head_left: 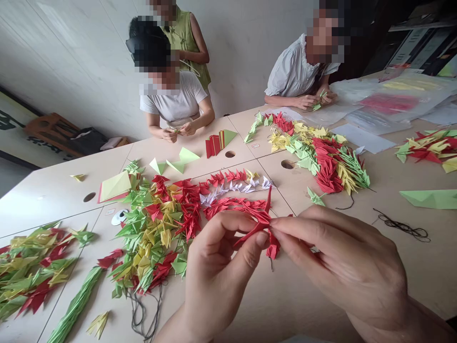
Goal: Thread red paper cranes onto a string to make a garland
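A red folded paper crane [263, 217] is held above the table between both hands, its thin points sticking up and out to the lower left. My left hand [221, 267] pinches it between thumb and fingers. From the other side, my right hand [342, 257] closes thumb and index finger at its edge. Just below, another red folded piece [273, 250] shows with a short dark end hanging under it; whether it joins the held crane is unclear. Behind my left hand lie strings of red cranes [232, 206] and white cranes [214, 194].
Heaps of green, yellow and red cranes cover the left [143, 228] and far right [328, 162]. Black thread [403, 225] lies at right, near a green paper strip [428, 199]. Square sheets [116, 186] are stacked at left. Two people sit folding opposite; another stands behind.
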{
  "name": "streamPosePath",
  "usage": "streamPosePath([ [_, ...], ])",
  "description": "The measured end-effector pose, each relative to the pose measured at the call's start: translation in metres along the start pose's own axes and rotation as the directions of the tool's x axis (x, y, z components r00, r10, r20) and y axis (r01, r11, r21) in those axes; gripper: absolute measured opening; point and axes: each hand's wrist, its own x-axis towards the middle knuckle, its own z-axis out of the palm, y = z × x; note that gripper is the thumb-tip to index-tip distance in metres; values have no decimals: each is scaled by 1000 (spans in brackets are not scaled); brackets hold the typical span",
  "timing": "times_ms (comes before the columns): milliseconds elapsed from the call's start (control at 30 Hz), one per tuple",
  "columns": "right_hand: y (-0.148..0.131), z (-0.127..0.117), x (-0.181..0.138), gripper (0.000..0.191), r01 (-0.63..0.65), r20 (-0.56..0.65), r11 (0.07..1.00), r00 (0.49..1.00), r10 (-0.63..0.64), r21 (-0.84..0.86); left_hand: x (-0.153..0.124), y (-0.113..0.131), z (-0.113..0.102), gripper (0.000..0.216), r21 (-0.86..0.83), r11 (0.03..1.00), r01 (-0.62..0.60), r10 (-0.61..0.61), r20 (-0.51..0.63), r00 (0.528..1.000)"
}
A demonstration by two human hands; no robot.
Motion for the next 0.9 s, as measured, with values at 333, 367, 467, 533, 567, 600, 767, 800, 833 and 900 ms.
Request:
streamPosePath([
  [333,2,0,2,15,13,16,999,1000,-13,31,2,3,2,20,-18,1000,26,-25,24,999],
  [367,2,-1,2,16,8,21,1000,1000,-8,30,1,3,2,20,-16,999,27,-27,25,999],
  [467,2,-2,1,15,-11,38,999,999,9,51,1,2,2,20,-21,999,30,-30,18,999],
  [533,1,-2,1,15,-25,51,997,998,21,69,1,1,2,20,-31,999,29,-29,14,999],
  [567,1,-3,1,15,-32,58,997,998,27,75,1,1,2,20,-36,999,30,-29,14,999],
  [600,1,-3,1,14,-39,64,996,997,34,80,1,1,2,19,-40,999,30,-29,16,999],
  [767,2,-3,2,14,-82,78,992,994,74,100,3,1,1,17,-60,998,32,-30,27,999],
  [800,2,-3,1,14,-92,80,991,993,84,101,3,2,0,17,-63,997,32,-31,26,999],
  [833,2,-3,1,14,-98,83,990,993,90,101,4,2,0,16,-65,997,32,-31,22,999],
  [900,2,-4,0,14,-116,93,989,990,107,96,4,1,0,13,-53,998,31,-30,13,999],
])
